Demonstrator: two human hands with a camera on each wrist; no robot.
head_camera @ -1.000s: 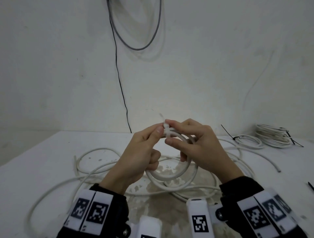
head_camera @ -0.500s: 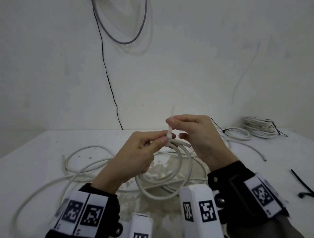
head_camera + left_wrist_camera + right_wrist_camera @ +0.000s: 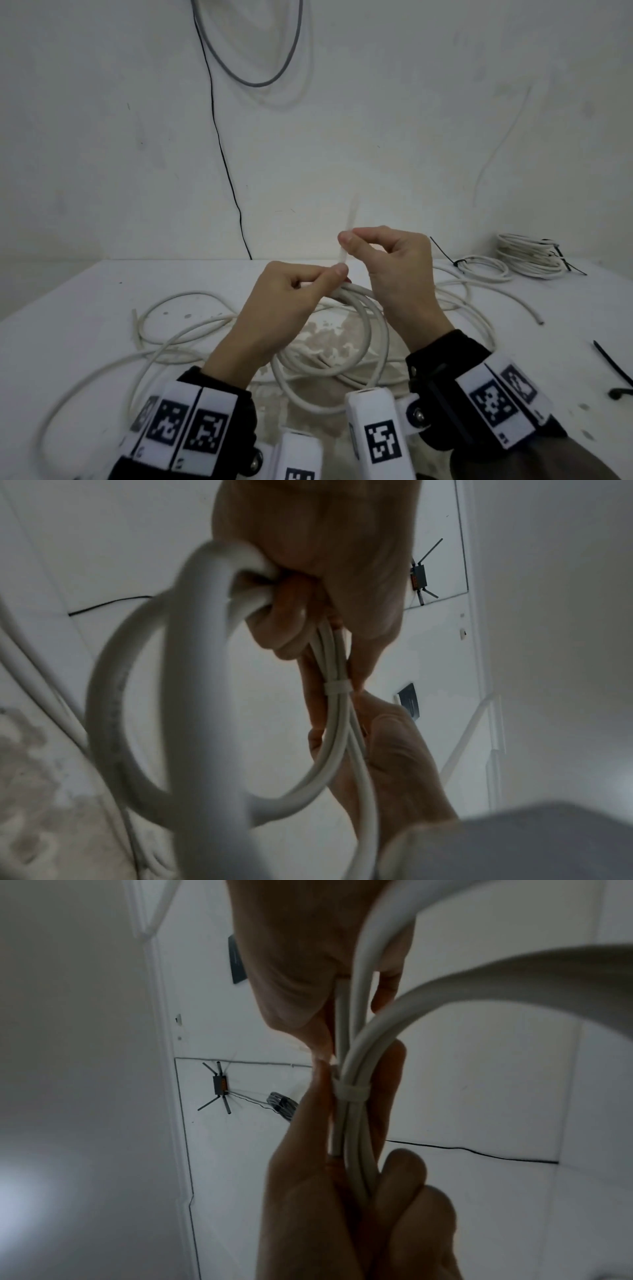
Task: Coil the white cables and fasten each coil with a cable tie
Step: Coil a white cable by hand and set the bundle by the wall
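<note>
A coil of white cable [image 3: 368, 329] hangs from my hands above the white table [image 3: 85, 308]. My left hand [image 3: 337, 274] grips the top of the coil, fingers curled round the bundled strands [image 3: 356, 1164]. A white cable tie [image 3: 344, 257] is wrapped round the bundle; its band [image 3: 337, 688] [image 3: 351, 1092] sits snug on the strands. My right hand [image 3: 346, 243] is just above the left and pinches the tie's tail, which points upward and is blurred.
Loose white cable [image 3: 171, 325] sprawls over the table around and behind the coil. Two tied coils [image 3: 527, 255] [image 3: 483, 270] lie at the back right. A black cable tie [image 3: 613, 363] lies at the right edge. A black wire [image 3: 222, 154] runs down the wall.
My right hand has risen from the coil, drawing the tie's tail upward through the head. The left hand keeps its grip on the coil.
</note>
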